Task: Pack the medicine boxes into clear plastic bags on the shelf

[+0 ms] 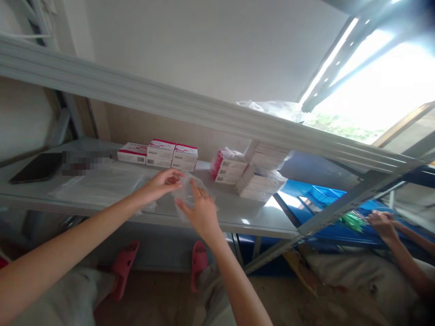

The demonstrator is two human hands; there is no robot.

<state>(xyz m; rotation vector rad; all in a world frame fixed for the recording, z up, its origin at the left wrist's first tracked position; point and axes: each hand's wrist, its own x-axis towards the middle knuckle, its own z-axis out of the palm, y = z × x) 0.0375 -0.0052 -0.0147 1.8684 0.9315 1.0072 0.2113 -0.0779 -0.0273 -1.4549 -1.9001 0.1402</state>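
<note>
Over the grey metal shelf point(234, 215), near its front edge, I had a small clear plastic bag point(185, 194) between both hands. Left hand point(165, 182) was pinching its edge, fingers kinda curled; right hand point(203, 213) had its fingers spread against it, couldn't tell if they actually gripped. White-and-pink cardboard boxes point(159, 153) sat just behind, plastic-wrapped stacks of pale boxes point(260, 183) off to the right

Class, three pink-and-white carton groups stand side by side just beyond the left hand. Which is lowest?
The leftmost carton: its top sits below those of the middle stack and the right-hand stack, which both rise higher.
</note>
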